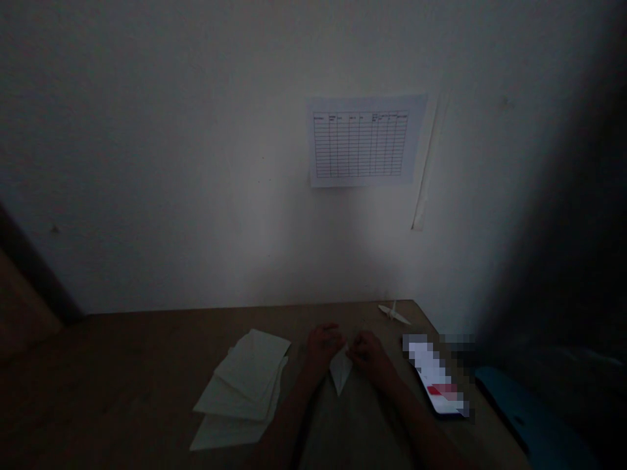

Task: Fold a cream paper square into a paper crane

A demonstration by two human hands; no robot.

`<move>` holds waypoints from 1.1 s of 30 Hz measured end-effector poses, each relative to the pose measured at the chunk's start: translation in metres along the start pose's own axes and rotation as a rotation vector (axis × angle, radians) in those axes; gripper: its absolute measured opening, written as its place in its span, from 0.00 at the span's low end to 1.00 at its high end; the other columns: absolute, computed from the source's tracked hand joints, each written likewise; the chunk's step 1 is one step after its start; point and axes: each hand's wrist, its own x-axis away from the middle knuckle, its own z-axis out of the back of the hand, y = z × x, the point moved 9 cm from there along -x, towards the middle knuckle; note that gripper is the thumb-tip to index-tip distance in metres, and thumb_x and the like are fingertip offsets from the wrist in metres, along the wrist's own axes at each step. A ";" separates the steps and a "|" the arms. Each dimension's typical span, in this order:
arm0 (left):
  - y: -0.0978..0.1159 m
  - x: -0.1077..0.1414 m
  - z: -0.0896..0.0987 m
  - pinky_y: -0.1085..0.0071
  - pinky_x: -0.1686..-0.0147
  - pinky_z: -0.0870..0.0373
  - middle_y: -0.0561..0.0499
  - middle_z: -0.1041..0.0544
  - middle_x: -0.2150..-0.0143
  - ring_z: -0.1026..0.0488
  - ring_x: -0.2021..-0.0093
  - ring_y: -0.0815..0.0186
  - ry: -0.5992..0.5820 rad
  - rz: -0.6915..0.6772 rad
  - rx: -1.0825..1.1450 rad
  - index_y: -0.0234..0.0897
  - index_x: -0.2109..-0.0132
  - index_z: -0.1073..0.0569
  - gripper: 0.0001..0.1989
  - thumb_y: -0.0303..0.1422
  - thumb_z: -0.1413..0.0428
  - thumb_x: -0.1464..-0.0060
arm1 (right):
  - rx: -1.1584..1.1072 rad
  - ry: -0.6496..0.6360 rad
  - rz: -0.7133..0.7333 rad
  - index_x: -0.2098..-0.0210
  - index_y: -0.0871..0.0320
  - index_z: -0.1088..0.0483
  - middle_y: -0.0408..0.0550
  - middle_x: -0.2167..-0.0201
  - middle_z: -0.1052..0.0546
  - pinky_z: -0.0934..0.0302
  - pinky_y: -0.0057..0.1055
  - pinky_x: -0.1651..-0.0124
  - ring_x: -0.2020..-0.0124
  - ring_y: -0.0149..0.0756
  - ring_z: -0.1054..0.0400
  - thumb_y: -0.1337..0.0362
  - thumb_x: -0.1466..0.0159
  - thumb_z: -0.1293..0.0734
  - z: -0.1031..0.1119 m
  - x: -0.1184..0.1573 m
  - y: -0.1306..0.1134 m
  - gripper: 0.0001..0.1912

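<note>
Left hand and right hand flank folded paper.

On the table, we have a pile of sheets to the left, just beside our left hand. Between it and our right hand is a folded paper. Right of that, we find a phone; behind the phone, near the far corner, lies a paper bird. Behind everything rises the wall, bearing a chart.
</note>
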 end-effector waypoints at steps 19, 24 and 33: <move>-0.004 0.001 0.007 0.58 0.43 0.28 0.47 0.21 0.49 0.24 0.47 0.57 0.092 -0.044 0.060 0.43 0.60 0.19 0.05 0.36 0.36 0.45 | 0.037 0.014 -0.073 0.75 0.53 0.21 0.46 0.67 0.22 0.41 0.35 0.55 0.59 0.40 0.30 0.66 0.42 0.25 0.009 -0.003 0.004 0.06; -0.004 0.000 0.008 0.53 0.44 0.28 0.47 0.20 0.49 0.24 0.47 0.56 0.110 -0.056 0.096 0.44 0.62 0.19 0.04 0.36 0.35 0.47 | 0.071 0.023 -0.127 0.74 0.53 0.20 0.46 0.65 0.20 0.41 0.36 0.53 0.57 0.42 0.30 0.66 0.44 0.23 0.011 -0.004 0.008 0.04; 0.001 -0.001 0.020 0.52 0.46 0.27 0.45 0.20 0.51 0.24 0.49 0.54 0.151 -0.063 0.130 0.42 0.62 0.19 0.10 0.42 0.38 0.44 | 0.130 -0.008 -0.155 0.70 0.51 0.19 0.47 0.63 0.20 0.41 0.37 0.51 0.55 0.43 0.30 0.67 0.41 0.28 0.010 -0.001 0.014 0.05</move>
